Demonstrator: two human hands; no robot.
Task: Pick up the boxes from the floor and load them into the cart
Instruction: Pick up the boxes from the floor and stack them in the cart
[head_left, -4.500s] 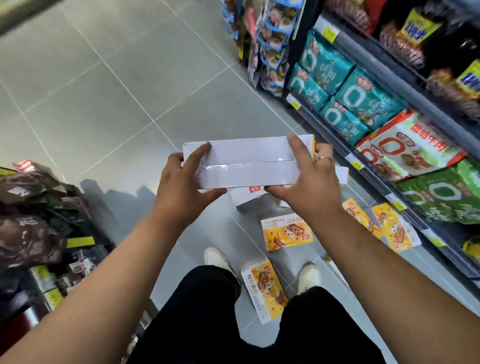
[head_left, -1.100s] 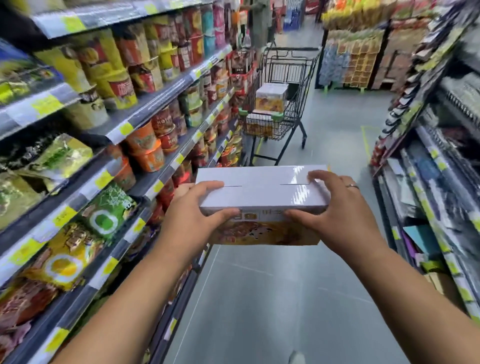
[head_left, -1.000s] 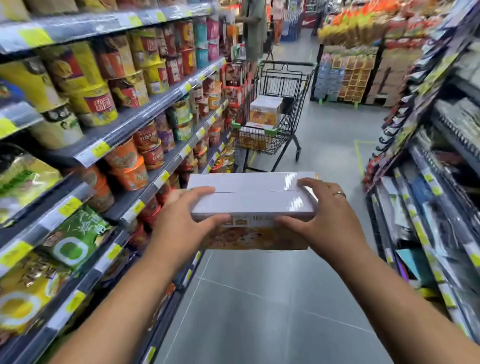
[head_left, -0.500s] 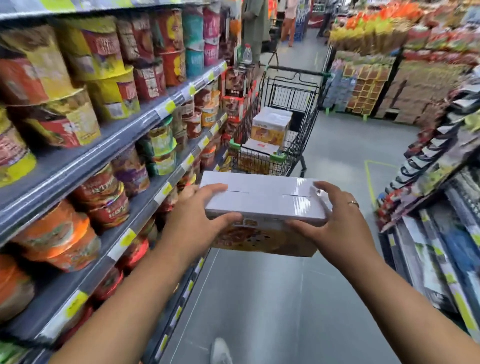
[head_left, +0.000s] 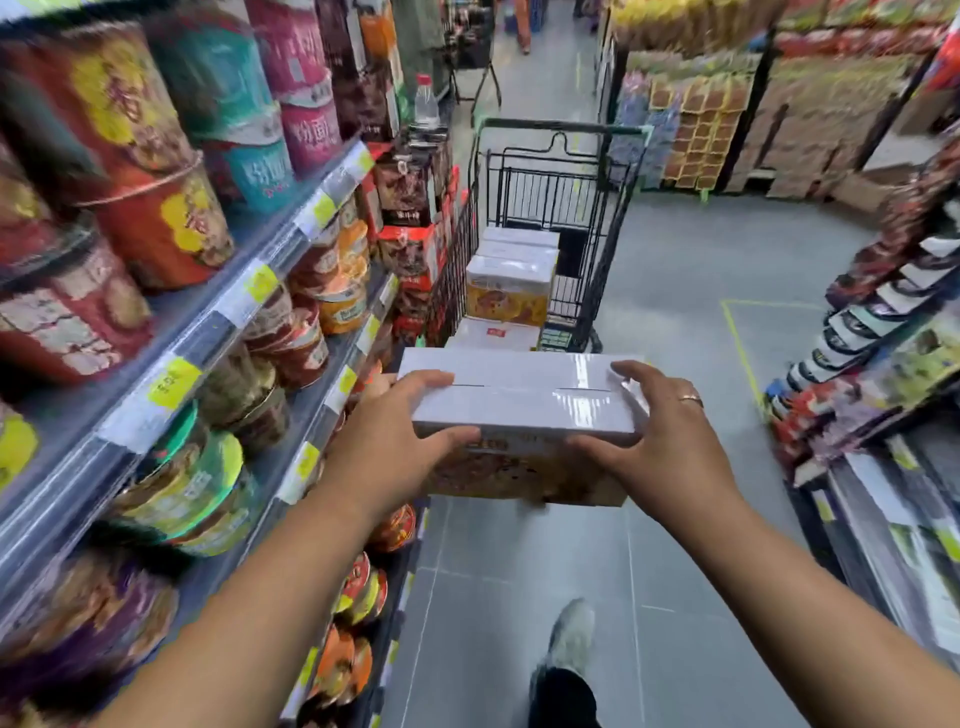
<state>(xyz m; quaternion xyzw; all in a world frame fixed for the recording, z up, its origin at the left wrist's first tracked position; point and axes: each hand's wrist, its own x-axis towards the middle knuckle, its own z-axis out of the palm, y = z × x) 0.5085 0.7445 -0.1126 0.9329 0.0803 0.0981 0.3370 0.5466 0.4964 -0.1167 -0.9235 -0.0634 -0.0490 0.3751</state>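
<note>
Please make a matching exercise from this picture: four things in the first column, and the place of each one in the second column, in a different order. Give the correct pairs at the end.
Things
1. white-topped box
2. cart
3. water bottle
4. ring

Places
A. on a finger of the right hand
B. standing on top of goods at the far end of the left shelves
C. held between both hands, left hand at its left end
D. in the aisle ahead, with stacked boxes inside

Pairs: 1-C, 2-D, 3-B, 4-A
</note>
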